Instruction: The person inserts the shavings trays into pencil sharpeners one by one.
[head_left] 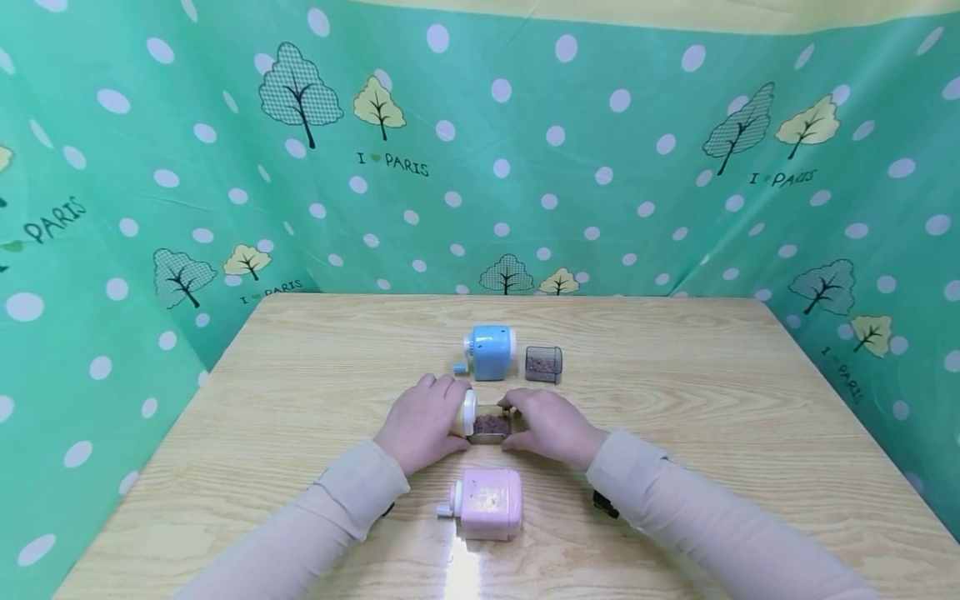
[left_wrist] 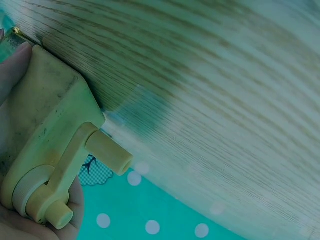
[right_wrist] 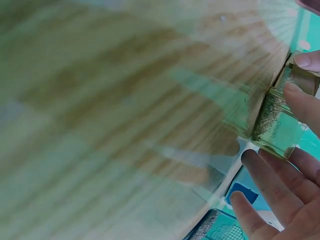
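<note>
A cream crank pencil sharpener [left_wrist: 47, 107] lies between the two hands at the middle of the table, its crank handle showing in the left wrist view. My left hand [head_left: 426, 423] grips its body. Out of the body stands a clear shavings drawer [head_left: 491, 427], partly filled with dark shavings. With thumb and fingers my right hand [head_left: 553, 427] holds the drawer's right end. Seen from the right wrist, the thumb lies on one side of the drawer and fingers on the other. How far the drawer is out of the body cannot be told.
Behind the hands stands a blue crank sharpener [head_left: 492, 353]. Beside it on the right is a separate dark-tinted drawer [head_left: 543, 365] with shavings. A pink crank sharpener [head_left: 491, 504] stands in front, between the forearms. Polka-dot cloth [head_left: 495, 150] hangs behind the wooden table [head_left: 675, 367].
</note>
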